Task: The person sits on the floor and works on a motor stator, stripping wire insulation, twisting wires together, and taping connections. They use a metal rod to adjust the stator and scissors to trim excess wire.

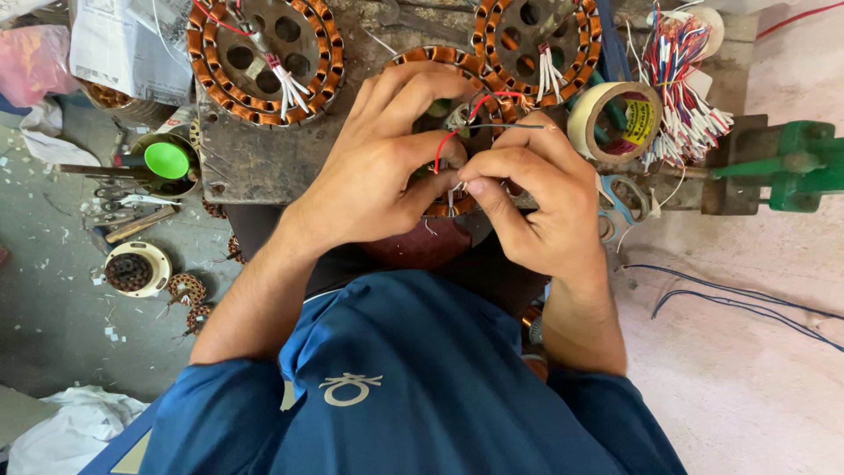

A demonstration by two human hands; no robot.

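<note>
Looking down from the head camera onto a copper-wound stator [440,132], mostly hidden under two hands at the near edge of a grimy workbench [264,167]. Left hand [378,167] curled over the stator's left half, fingers bent and pinched around a red wire [442,148] that loops up from the windings. Right hand [536,207] closed just right of that loop, thumb and forefinger nipping a thin dark wire [505,127] whose long axis runs nearly level, left to right, across the stator's top. Fingertips of both hands almost touching over the stator's centre, so neither stands clearly nearer; wire ends directly beneath them, not off to a side. Beyond the stator, two more wound stators: one up-left [264,48], one up-right [536,44], each with white leads. Right of the stator, a roll of tape [587,113], then a bundle of red, white and blue wires [681,75], scissors [620,207] below, and a green vice [804,163] farthest right. Left of the stator, a tin with a green lid [167,160].
</note>
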